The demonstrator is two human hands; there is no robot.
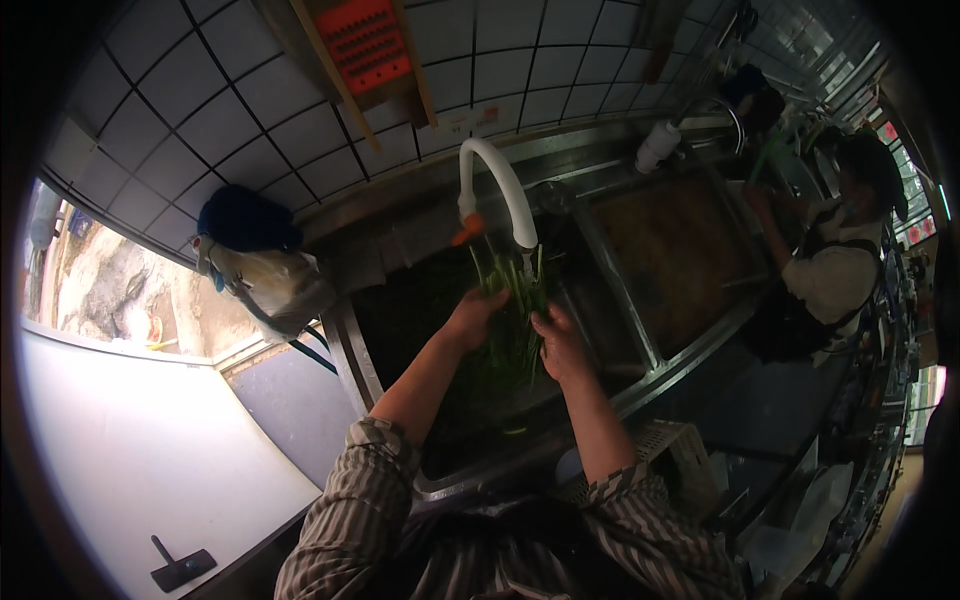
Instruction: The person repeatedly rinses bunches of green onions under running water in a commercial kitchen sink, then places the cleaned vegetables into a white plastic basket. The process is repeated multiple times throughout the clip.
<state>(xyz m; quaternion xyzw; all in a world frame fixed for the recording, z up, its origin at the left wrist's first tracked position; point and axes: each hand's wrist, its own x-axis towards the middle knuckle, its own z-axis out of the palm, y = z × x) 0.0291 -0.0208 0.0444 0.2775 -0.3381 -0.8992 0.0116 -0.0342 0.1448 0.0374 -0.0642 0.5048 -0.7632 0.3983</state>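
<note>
Both my hands hold a spread bunch of long green leafy stalks [510,330] over a deep metal sink. My left hand [474,319] grips the bunch on its left side. My right hand [559,341] has its fingers around the right side. Water runs from the white curved faucet [501,166] onto the tops of the stalks. An orange handle [469,228] sits at the faucet's base. In the dark sink basin [409,360], more greens lie below my hands, hard to make out in the shadow.
A second basin [660,247] lies to the right, with another person [832,255] beyond it. On the left hangs a plastic bag [266,281] near a white door [150,420]. A cream plastic crate [675,450] stands below right. An orange grater [365,45] hangs on the tiled wall.
</note>
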